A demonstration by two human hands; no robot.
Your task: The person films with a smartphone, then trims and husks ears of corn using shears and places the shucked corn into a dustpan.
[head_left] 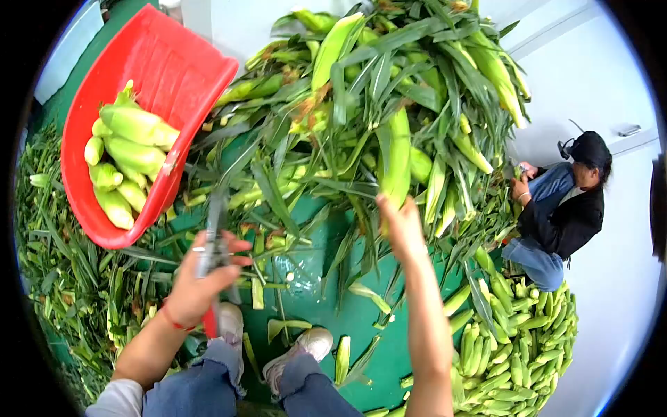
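Observation:
My left hand (191, 281) is closed around what look like pruning shears (210, 254), metal with a red handle end, pointing away from me and blurred by motion. My right hand (399, 226) grips the lower end of a green corn ear (397, 156) still in its husk. That ear lies against the front of a large heap of unhusked corn (424, 90) with long leaves. Up and to the left of my left hand, a red plastic basket (226, 73) holds several trimmed ears (135, 153).
Loose husks and leaves (69, 292) cover the left side of the green floor (306, 215). A pile of trimmed ears (521, 347) lies at lower right. Beyond it, another person (563, 208) in a dark cap sits by the heap. My shoes (313, 344) stand among leaf scraps.

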